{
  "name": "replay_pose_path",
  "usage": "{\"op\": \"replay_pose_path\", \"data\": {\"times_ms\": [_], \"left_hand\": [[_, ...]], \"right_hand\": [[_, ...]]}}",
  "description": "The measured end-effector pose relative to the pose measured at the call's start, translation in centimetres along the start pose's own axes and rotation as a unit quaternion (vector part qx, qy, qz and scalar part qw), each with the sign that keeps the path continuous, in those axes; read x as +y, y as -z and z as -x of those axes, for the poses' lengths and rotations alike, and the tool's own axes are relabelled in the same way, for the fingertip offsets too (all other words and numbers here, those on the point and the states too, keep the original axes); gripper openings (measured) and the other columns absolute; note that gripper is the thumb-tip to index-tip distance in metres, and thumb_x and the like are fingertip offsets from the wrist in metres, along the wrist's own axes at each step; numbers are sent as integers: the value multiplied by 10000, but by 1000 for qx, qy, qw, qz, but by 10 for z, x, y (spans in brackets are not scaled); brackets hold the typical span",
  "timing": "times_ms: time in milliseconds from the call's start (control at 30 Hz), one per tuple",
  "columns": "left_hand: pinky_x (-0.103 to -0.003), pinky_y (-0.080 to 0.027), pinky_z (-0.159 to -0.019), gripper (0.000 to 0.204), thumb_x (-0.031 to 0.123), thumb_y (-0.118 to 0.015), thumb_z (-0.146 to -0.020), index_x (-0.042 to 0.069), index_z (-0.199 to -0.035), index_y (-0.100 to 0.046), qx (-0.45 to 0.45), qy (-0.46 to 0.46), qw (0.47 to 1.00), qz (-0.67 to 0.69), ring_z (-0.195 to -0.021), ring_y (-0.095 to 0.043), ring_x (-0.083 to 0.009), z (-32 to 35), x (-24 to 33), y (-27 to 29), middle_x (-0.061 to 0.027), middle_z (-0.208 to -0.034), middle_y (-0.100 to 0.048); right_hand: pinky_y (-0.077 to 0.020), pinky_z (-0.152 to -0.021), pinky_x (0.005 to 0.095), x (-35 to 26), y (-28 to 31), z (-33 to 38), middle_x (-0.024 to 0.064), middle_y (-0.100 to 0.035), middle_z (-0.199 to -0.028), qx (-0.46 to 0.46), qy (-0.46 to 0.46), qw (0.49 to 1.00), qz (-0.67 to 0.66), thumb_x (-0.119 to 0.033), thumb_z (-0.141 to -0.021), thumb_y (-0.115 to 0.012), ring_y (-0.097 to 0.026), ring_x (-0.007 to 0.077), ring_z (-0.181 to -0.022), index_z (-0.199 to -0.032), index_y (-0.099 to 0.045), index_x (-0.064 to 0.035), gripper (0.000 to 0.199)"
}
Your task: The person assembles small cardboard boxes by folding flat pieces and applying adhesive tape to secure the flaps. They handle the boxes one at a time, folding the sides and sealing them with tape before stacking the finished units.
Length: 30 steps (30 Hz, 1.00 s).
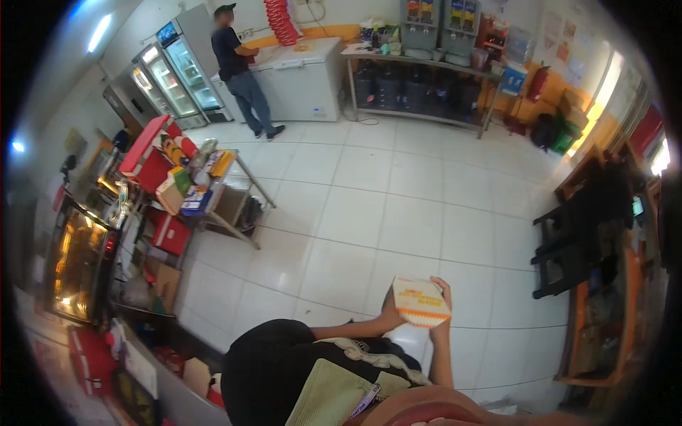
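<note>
Olive-green collar [320,394] is right up by the lens at the bottom, with a black sleeve [266,362] bulging out next to it. Past that it's mostly floor: white tiles [398,213] stretch from around the hands back to a white chest freezer [305,85], so there's loads of open room out front. Left edge is the crowded one, with a lit glass display case [74,263] and a metal table [231,229] piled with packs. On the right, black stools [558,259] sit beside a wooden shelf unit [604,348], well apart from the hands. Someone in a dark shirt [229,60] is standing at the freezer, also well away.

Grip-wise, both hands are on one small cream-and-orange box [420,302], held up in front of the body above the tiles. Left hand [390,314] is closed against its left side, partly hidden behind it. Right hand [442,319] wraps the right side, fingers curled up past the far corner. Can't make out the left fingertips, tbh.
</note>
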<state>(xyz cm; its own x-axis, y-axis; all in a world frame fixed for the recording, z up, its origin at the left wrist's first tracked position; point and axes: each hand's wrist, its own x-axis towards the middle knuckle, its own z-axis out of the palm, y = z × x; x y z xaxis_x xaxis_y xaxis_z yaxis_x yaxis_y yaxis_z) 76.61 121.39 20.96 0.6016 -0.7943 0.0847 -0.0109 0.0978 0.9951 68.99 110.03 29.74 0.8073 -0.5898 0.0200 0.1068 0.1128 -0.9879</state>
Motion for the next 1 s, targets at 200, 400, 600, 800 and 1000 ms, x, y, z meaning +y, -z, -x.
{"op": "replay_pose_path", "data": {"times_ms": [200,400,600,800,1000], "left_hand": [[-379,-418,-1053,338,-31,-599,-876,6,-1211,-616,40,-102,988,-110,-1230,-553,-336,16,124,-7,-184,-1267,-601],[-417,-410,-1047,448,105,-697,-857,-5,-1259,-535,230,-172,950,-118,-1271,-509,-285,-47,161,100,-182,-1363,-523],[-342,-442,-653,477,435,-489,-1031,-19,-1050,-636,314,57,924,211,-803,-568,-138,-90,127,265,-29,-916,-629],[-498,-313,-1127,623,490,-390,-1048,-6,-1425,-369,259,-109,878,388,-1355,-405,-236,-136,207,391,-117,-1439,-451],[-413,-351,-1121,625,506,-299,-1060,40,-1472,-348,283,-125,864,396,-1302,-474,-220,-173,200,480,-95,-1406,-500]], "right_hand": [[-476,-867,307,54,3,-50,95,-631,-1071,14,26,994,105,-139,-928,-559,-590,181,-1006,-1160,-606,0,274],[-513,-823,356,-19,-52,-143,207,-707,-964,-95,114,948,282,-107,-958,-471,-687,283,-907,-1155,-629,15,281],[-514,-749,509,-103,-246,-232,223,-687,-912,-235,198,811,497,-41,-898,-478,-664,429,-834,-1518,-308,-203,663],[-534,-793,469,-174,-423,-340,202,-704,-1031,-281,329,722,540,-64,-910,-512,-678,399,-870,-1569,-189,-266,761],[-541,-894,366,-107,-454,-393,78,-648,-1258,-327,390,714,482,-35,-819,-570,-652,314,-1066,-1422,-513,-211,631]]}}
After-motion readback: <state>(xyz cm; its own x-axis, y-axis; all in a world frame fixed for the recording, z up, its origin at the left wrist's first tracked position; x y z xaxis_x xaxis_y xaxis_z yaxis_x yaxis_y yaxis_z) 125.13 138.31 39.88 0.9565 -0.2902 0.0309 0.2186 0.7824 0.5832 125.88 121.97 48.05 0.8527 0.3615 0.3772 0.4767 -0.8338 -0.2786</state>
